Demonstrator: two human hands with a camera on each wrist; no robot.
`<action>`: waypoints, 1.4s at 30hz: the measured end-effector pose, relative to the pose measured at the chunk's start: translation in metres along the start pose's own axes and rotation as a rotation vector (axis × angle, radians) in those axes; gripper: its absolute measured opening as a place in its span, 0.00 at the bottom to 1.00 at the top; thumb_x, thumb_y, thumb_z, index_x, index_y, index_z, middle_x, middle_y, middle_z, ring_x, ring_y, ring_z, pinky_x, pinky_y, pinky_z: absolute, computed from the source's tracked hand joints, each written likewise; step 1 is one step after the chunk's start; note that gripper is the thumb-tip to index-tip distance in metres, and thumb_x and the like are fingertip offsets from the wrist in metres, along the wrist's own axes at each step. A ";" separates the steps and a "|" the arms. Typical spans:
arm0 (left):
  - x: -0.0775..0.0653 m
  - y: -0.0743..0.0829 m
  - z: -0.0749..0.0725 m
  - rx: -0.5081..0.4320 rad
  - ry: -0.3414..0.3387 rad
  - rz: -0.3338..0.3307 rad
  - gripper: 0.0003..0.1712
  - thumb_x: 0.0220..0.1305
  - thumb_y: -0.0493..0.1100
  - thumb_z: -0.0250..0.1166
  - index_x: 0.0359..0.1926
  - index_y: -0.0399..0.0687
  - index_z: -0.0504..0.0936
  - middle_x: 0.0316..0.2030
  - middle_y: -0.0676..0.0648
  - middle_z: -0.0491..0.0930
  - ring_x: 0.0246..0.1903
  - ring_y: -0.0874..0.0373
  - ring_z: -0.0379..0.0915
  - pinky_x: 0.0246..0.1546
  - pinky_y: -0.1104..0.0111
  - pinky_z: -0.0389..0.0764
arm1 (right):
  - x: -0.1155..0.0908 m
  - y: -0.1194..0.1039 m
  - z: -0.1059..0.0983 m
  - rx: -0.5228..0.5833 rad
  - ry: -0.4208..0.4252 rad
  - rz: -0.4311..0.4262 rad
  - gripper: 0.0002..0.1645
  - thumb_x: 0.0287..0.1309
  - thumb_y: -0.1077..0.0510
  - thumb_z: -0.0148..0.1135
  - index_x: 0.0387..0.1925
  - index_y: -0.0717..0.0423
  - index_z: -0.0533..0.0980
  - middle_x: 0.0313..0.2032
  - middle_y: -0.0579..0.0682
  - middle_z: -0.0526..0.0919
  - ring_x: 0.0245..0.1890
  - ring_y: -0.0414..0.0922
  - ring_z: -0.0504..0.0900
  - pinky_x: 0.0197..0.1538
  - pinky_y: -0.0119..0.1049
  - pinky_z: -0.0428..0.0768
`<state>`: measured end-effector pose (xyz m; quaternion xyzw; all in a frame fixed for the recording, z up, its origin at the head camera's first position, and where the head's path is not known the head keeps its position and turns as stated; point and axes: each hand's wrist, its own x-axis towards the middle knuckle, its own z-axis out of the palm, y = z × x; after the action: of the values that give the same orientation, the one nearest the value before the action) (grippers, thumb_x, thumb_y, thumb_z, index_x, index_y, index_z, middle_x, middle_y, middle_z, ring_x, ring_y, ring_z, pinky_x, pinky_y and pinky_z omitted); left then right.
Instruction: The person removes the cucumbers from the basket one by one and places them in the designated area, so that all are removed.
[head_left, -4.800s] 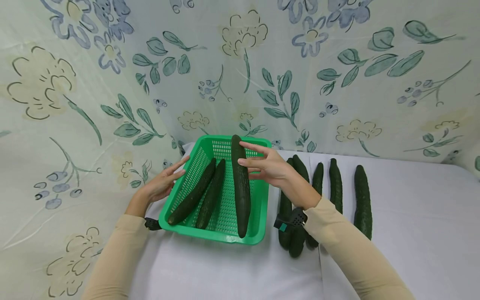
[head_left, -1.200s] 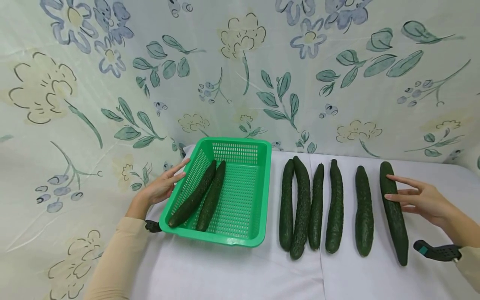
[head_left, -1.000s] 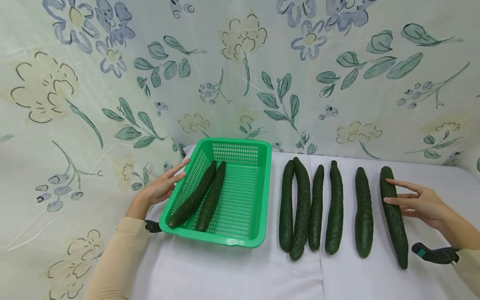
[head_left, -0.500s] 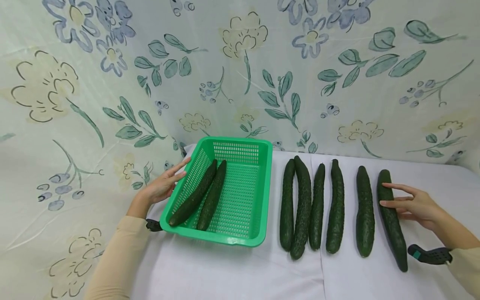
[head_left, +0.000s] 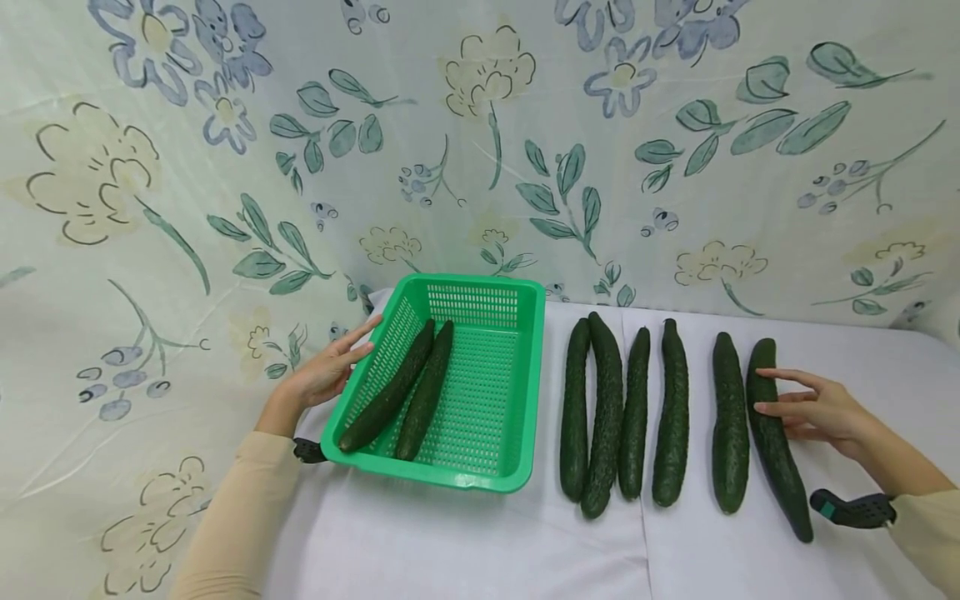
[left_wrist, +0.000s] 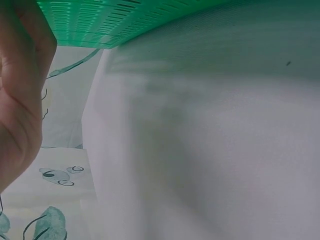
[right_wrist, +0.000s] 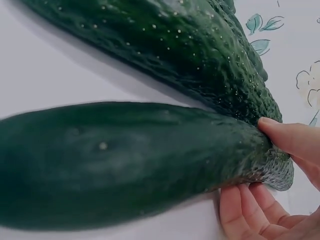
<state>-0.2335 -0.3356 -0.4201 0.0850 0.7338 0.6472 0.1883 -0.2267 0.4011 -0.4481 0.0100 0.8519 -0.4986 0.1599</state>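
At the right of the table, my right hand point(head_left: 817, 410) pinches a dark green cucumber point(head_left: 780, 467) near its far end, thumb on one side and fingers on the other. In the right wrist view this cucumber point(right_wrist: 125, 160) lies close beside another, bumpier cucumber point(right_wrist: 170, 45). My left hand point(head_left: 318, 379) touches the left rim of a green plastic basket point(head_left: 480, 482) with fingers extended. Inside the basket, two cucumbers point(head_left: 423, 392) lie side by side along its left half. The left wrist view shows the left hand point(left_wrist: 20, 90) against the basket's outside.
Several cucumbers point(head_left: 670, 417) lie in a row on the white tablecloth point(head_left: 480, 542), between the basket and the right hand. Behind the table hangs a floral cloth point(head_left: 480, 150).
Earlier, my right hand held a cucumber over the basket. That hand and a cucumber are now at the row's right end, shifted left against its neighbour. My left hand has stayed at the basket.
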 end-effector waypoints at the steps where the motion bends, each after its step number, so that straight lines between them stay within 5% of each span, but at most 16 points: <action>1: 0.000 0.000 0.000 0.002 -0.001 0.000 0.34 0.80 0.51 0.49 0.79 0.72 0.48 0.49 0.50 0.74 0.10 0.65 0.58 0.13 0.73 0.65 | 0.000 0.000 0.000 -0.004 -0.003 0.000 0.29 0.65 0.51 0.67 0.50 0.07 0.66 0.62 0.87 0.51 0.37 0.49 0.81 0.38 0.41 0.83; 5: 0.000 0.000 0.001 -0.017 -0.010 -0.008 0.34 0.80 0.51 0.48 0.80 0.71 0.47 0.18 0.52 0.70 0.10 0.65 0.59 0.14 0.72 0.65 | 0.000 -0.001 -0.002 -0.018 -0.007 0.001 0.29 0.65 0.50 0.67 0.53 0.09 0.66 0.62 0.86 0.52 0.38 0.50 0.81 0.39 0.41 0.84; 11: 0.000 0.001 0.002 -0.021 -0.016 -0.007 0.33 0.80 0.50 0.48 0.79 0.72 0.48 0.19 0.53 0.72 0.10 0.65 0.59 0.14 0.73 0.66 | 0.000 -0.005 -0.006 0.001 0.011 -0.026 0.27 0.65 0.53 0.68 0.49 0.13 0.68 0.56 0.82 0.64 0.36 0.45 0.84 0.40 0.44 0.85; 15: -0.001 0.002 0.001 -0.012 -0.010 -0.015 0.33 0.80 0.51 0.48 0.79 0.74 0.49 0.15 0.55 0.68 0.09 0.65 0.58 0.13 0.73 0.64 | 0.001 -0.013 -0.011 0.026 0.034 -0.054 0.23 0.65 0.54 0.67 0.46 0.18 0.69 0.45 0.59 0.78 0.35 0.40 0.84 0.39 0.43 0.85; 18: -0.001 0.002 0.001 -0.003 -0.009 -0.011 0.33 0.80 0.51 0.48 0.79 0.74 0.48 0.18 0.55 0.69 0.08 0.66 0.57 0.12 0.74 0.64 | 0.001 -0.023 -0.013 0.056 0.062 -0.079 0.20 0.67 0.54 0.66 0.46 0.21 0.70 0.39 0.41 0.79 0.34 0.38 0.83 0.37 0.39 0.85; 24: -0.001 0.001 0.001 -0.013 -0.013 -0.013 0.33 0.80 0.51 0.48 0.79 0.74 0.49 0.18 0.54 0.70 0.09 0.66 0.59 0.13 0.74 0.65 | 0.004 -0.046 -0.008 0.158 0.099 -0.129 0.20 0.68 0.58 0.63 0.45 0.23 0.73 0.34 0.30 0.80 0.33 0.37 0.85 0.34 0.35 0.84; 31: -0.001 0.000 0.000 -0.031 -0.018 -0.009 0.33 0.80 0.50 0.47 0.79 0.74 0.49 0.31 0.50 0.80 0.11 0.66 0.62 0.15 0.73 0.66 | 0.007 -0.075 0.006 0.245 0.066 -0.180 0.19 0.69 0.60 0.62 0.49 0.29 0.72 0.36 0.31 0.83 0.35 0.38 0.86 0.35 0.35 0.84; 35: -0.001 -0.001 -0.001 -0.024 -0.007 -0.002 0.32 0.81 0.50 0.47 0.79 0.74 0.49 0.49 0.44 0.79 0.11 0.66 0.61 0.15 0.74 0.67 | 0.011 -0.096 0.018 0.239 0.044 -0.213 0.19 0.69 0.60 0.61 0.52 0.31 0.71 0.38 0.32 0.83 0.36 0.40 0.86 0.36 0.35 0.84; 42: 0.000 -0.001 -0.002 -0.003 -0.016 0.009 0.33 0.80 0.51 0.48 0.79 0.73 0.48 0.76 0.40 0.41 0.09 0.66 0.56 0.13 0.74 0.64 | 0.017 -0.134 0.040 0.229 -0.030 -0.246 0.19 0.71 0.60 0.60 0.54 0.32 0.70 0.40 0.34 0.83 0.39 0.42 0.86 0.39 0.36 0.84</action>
<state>-0.2339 -0.3373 -0.4211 0.0931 0.7308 0.6486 0.1915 -0.2563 0.2972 -0.3578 -0.0837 0.7816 -0.6085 0.1084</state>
